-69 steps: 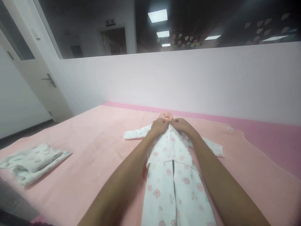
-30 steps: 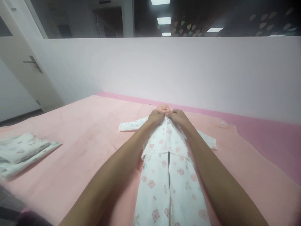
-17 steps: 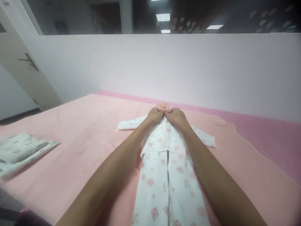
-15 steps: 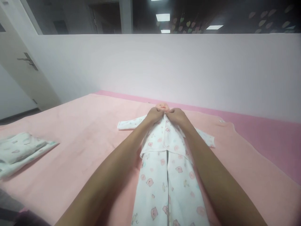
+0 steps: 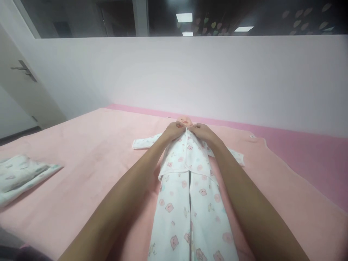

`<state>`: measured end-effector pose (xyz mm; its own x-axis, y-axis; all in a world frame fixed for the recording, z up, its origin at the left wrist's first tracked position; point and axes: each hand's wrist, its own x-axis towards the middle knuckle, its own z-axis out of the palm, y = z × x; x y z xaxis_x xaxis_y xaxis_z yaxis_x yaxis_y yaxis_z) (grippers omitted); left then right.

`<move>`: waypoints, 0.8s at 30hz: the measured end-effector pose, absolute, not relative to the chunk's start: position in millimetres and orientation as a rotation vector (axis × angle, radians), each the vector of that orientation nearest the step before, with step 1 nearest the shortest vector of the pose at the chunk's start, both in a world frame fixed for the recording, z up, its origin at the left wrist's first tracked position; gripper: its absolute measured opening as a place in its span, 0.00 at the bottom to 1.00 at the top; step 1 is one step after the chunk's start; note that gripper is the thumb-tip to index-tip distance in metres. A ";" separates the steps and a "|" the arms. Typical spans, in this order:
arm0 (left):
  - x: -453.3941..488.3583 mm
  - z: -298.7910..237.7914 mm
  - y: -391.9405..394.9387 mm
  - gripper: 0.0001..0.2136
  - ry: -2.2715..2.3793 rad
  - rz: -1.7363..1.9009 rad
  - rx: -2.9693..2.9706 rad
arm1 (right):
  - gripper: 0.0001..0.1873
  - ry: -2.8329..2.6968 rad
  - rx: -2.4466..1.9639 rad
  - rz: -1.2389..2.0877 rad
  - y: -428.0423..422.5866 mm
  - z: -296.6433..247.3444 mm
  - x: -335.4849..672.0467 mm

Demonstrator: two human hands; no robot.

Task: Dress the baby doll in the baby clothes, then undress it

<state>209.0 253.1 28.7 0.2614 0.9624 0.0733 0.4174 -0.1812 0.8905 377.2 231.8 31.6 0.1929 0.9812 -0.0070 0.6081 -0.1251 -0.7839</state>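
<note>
A baby doll (image 5: 185, 120) lies on its back with its head toward the wall. It wears a white top (image 5: 181, 156) printed with pink animal faces, sleeves spread to both sides. White trousers (image 5: 171, 214) in the same print stretch toward me. At the neckline, my left hand (image 5: 175, 130) pinches the top's left front edge. Close beside it, my right hand (image 5: 200, 131) is closed on the collar's other side. The cloth is lifted slightly between them. My fingertips partly hide the fastening, and the hands cover the doll's chin and neck area.
A pink blanket (image 5: 89, 156) covers the surface, with a darker pink mat (image 5: 307, 156) showing at the right and back. Folded white printed cloth (image 5: 24, 174) lies at the left. Behind stands a white wall (image 5: 190, 76) with a window above; a door (image 5: 29, 79) is at far left.
Both hands remain at the collar, and the cloth between them is raised a little more. The whole view has shifted slightly, so things appear a bit further left.
</note>
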 end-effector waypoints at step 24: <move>142.0 26.1 98.3 0.17 1.187 0.565 2.548 | 0.13 -2.237 -1.712 0.160 59.0 28.7 362.6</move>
